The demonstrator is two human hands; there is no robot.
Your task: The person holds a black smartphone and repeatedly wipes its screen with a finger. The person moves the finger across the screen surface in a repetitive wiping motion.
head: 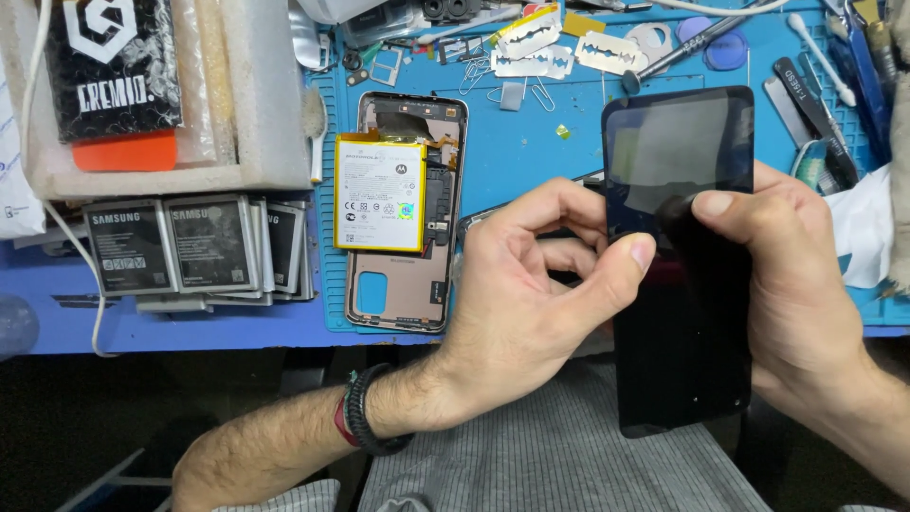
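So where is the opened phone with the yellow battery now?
In the head view, the opened phone lies flat on the blue mat, left of the left hand, with a stack of grey batteries further left.

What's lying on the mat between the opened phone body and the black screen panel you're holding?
In the head view, mostly bare blue mat lies between the opened phone body and the black screen panel, apart from a small yellow-green scrap.

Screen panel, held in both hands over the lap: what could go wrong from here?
1. The black screen panel is pinched only at its edges by the left hand and right hand, off the blue mat; a slip could drop it.
2. Loose razor blades lie close behind it; they could cut fingers or scratch glass.
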